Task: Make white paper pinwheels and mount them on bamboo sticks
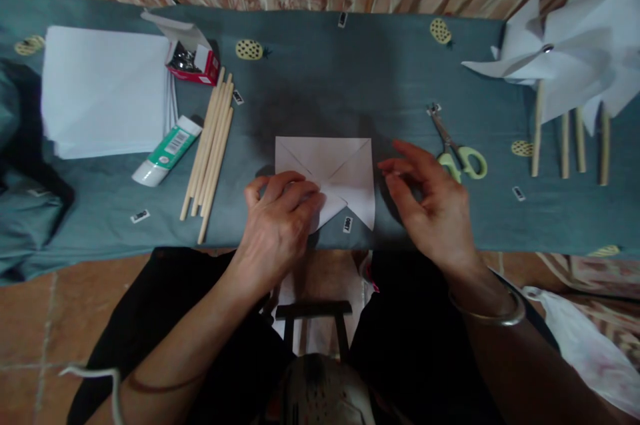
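Observation:
A square white sheet of paper [345, 158] lies on the cloth before me, with diagonal lines running in from its corners and a cut at the lower right. My left hand [280, 215] is on its lower left part, fingers curled down onto the paper near the middle and hiding that corner. Just right of the sheet, my right hand [430, 201] hovers with thumb and fingers apart, nothing visible in them. Beyond it lie scissors with pale green handles [473, 163], blades pointing away from me.
On the left are a paper stack [105, 91], a red box of small metal pieces [193, 65], a green and white tube [170, 150] and several wooden sticks [213, 145]. Paper pinwheels on sticks [575, 58] lie at right. The table's near edge runs just below the sheet.

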A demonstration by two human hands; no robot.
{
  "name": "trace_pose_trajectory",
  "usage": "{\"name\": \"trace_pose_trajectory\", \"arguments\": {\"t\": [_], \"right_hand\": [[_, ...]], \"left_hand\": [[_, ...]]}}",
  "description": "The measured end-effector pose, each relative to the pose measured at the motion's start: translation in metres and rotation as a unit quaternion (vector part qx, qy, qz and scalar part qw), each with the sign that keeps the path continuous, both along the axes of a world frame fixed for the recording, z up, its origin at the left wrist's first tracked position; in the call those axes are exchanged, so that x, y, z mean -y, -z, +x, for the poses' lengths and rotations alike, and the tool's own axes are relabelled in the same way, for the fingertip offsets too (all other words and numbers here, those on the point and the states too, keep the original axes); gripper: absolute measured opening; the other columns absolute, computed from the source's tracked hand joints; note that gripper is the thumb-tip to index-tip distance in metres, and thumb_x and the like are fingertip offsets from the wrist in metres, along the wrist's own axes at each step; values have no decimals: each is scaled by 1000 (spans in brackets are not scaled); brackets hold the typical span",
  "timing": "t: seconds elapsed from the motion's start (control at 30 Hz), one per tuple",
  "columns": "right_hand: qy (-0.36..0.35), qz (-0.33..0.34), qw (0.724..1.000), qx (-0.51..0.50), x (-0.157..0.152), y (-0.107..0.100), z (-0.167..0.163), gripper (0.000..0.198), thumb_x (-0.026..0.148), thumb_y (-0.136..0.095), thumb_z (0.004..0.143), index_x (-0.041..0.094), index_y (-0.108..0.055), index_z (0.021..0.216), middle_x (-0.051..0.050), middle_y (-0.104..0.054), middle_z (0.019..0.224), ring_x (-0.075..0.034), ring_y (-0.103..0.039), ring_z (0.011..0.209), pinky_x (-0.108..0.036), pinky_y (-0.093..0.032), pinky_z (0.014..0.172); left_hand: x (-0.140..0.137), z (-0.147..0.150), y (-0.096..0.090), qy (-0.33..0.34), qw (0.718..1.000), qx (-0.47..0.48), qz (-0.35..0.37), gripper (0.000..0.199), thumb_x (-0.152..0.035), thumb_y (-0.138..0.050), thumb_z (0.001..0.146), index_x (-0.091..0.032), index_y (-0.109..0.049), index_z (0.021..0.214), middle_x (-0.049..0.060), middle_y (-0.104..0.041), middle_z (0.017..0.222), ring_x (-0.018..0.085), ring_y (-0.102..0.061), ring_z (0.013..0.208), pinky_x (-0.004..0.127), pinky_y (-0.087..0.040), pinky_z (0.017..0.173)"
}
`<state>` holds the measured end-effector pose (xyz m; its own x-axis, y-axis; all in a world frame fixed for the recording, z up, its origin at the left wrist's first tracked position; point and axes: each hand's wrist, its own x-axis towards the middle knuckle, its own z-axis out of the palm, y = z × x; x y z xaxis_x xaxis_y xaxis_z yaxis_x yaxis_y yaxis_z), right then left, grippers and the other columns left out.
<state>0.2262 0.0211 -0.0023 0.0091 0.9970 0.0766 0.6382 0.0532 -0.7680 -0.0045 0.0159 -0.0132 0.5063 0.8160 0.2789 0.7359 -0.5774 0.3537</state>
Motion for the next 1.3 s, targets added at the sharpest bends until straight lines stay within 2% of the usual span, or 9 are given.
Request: {"name": "trace_pose_trajectory", "arguments": {"t": [0.1, 0.27, 0.4, 0.8, 1.0, 1.1, 1.2, 1.3], "right_hand": [[-2, 26, 998, 64, 1, 2, 0, 43, 24, -53, 92, 22, -53, 134, -10, -71, 119, -25, -71, 97, -46, -58, 90], [-26, 46, 993, 103, 1, 4, -1, 45, 23, -51, 91, 20, -51, 136, -11, -68, 124, -26, -70, 102, -46, -59, 90], [-34, 53, 993, 100, 1, 4, -2, 45, 22, -49, 92, 20, -51, 136, -11, -69, 121, -25, -68, 107, -46, -57, 95], [-53, 57, 994, 79, 3, 3, -7, 44, 18, -49, 92, 14, -52, 135, -13, -70, 117, -25, -68, 105, -43, -57, 93], [-45, 50, 994, 81, 2, 2, -6, 42, 20, -47, 93, 18, -52, 135, -12, -70, 119, -25, -67, 108, -46, -56, 94], [-40, 68, 993, 90, -5, 2, -4, 43, 20, -45, 94, 18, -49, 137, -14, -68, 124, -26, -66, 113, -49, -54, 98], [-67, 77, 990, 100, -20, 3, -3, 47, 20, -40, 96, 14, -41, 142, -18, -57, 140, -26, -55, 130, -48, -48, 107], [-127, 78, 983, 107, -39, 8, -6, 51, 22, -37, 96, 12, -34, 146, -19, -44, 152, -25, -43, 141, -48, -38, 116]], "left_hand": [[0, 0, -2, 6, 1000, 3, -2, 23, -17, -49, 95, -22, -62, 113, 4, -72, 113, 28, -57, 113, 47, -32, 92], [0, 0, -5, -3, 1000, 4, -3, 25, -16, -47, 95, -24, -60, 115, 4, -72, 114, 28, -57, 114, 49, -34, 91], [1, 1, -7, -5, 1000, 0, -4, 25, -16, -47, 95, -25, -62, 114, 4, -72, 113, 28, -58, 113, 49, -34, 91], [2, 0, -13, -3, 1000, 9, -1, 27, -11, -50, 92, -19, -64, 114, 7, -73, 113, 29, -58, 114, 49, -37, 91], [8, 2, -23, -5, 999, 48, 11, 30, -10, -50, 92, -20, -62, 118, 8, -71, 115, 28, -58, 115, 48, -39, 92], [23, 13, -25, 40, 996, 78, 20, 27, -16, -48, 97, -16, -61, 120, 9, -71, 114, 26, -56, 115, 44, -40, 92], [41, 27, -19, 142, 985, 101, 7, 24, -13, -47, 98, -8, -61, 116, 12, -70, 117, 23, -56, 114, 36, -46, 89], [49, 36, -11, 156, 985, 72, -14, 26, -11, -43, 98, -6, -60, 118, 15, -66, 125, 22, -58, 107, 34, -50, 84]]}}
